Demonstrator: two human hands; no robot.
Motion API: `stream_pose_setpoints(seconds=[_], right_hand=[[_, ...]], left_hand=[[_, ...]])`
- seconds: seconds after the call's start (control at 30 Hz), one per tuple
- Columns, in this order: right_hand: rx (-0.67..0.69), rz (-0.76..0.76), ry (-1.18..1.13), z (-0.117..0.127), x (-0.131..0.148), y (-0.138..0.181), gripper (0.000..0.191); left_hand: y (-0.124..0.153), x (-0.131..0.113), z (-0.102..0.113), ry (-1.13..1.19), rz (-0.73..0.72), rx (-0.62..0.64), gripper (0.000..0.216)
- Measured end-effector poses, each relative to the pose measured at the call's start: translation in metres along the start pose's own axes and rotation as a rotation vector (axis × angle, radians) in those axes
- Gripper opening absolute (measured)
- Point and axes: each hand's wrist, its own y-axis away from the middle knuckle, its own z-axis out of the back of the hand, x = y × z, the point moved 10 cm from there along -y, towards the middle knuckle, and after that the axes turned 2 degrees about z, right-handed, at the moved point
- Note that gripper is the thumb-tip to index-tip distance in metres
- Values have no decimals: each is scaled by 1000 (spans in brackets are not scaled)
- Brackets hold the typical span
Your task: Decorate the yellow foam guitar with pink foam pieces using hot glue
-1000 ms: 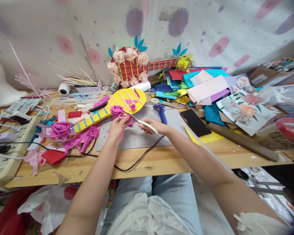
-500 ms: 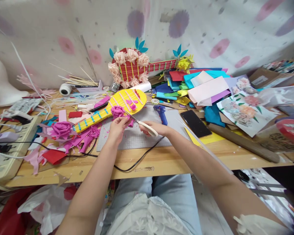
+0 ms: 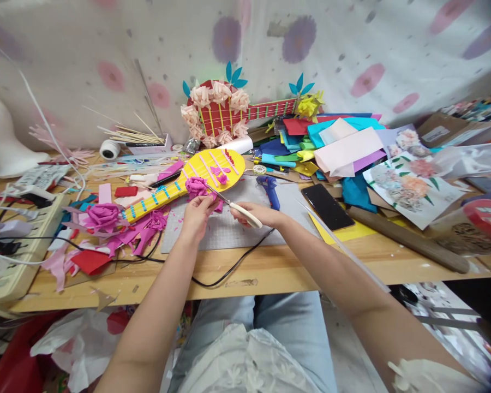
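Note:
My left hand (image 3: pixel 196 215) pinches a magenta paper piece (image 3: pixel 218 203) just below a magenta paper rose (image 3: pixel 196 186) that lies against the yellow paper guitar (image 3: pixel 188 180). My right hand (image 3: pixel 257 214) is closed on the cream handles of scissors (image 3: pixel 239 208), whose blades point left into that magenta piece. Both hands hover over a grey cutting mat (image 3: pixel 237 224) on the wooden table (image 3: pixel 270 265).
Magenta and pink scraps and a second rose (image 3: pixel 102 214) lie to the left, beside a power strip (image 3: pixel 12 245). A blue glue gun (image 3: pixel 270 190), its black cord (image 3: pixel 229 267), a phone (image 3: pixel 326 206), stacked coloured paper (image 3: pixel 331 144) and a red guitar model (image 3: pixel 225 112) crowd the back and right.
Almost nothing has changed; my right hand and the scissors have edged slightly left toward the magenta piece.

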Motion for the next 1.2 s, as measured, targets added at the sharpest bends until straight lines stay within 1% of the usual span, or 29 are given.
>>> stream_pose_setpoints(seconds=[0.13,0.27,0.4,0.5,0.57,0.7,0.77,0.83,1.03,1.13,1.2], right_hand=[[-14,-7,-54,1,-1,-1,47],[1,13,-86,0,2,-1,50],[-7,5,-73,2,-1,0,51],[-44,16,-92,7,-2,1,50],[-101,38,-101,14,1,1,49],[-259,91,-72,30,14,3,45],[-303,89,-74,32,17,2,47],[-319,76,-82,31,16,0,50],[-319,61,-104,27,7,-6,51],[-299,54,-82,24,4,-8,49],[-297,54,-76,24,3,-10,48]], left_hand=[[0,-1,1,-8,4,-6,24],[0,-2,1,-28,-4,2,25],[1,-2,-2,-23,2,35,26],[3,-2,-4,-41,16,75,27],[5,-1,-9,-117,45,138,29],[11,3,-22,-453,125,331,30],[13,2,-27,-567,122,418,28],[13,-1,-31,-610,112,477,25],[14,-3,-35,-773,80,526,20],[16,1,-38,-784,75,565,17],[15,3,-35,-793,93,547,19]])
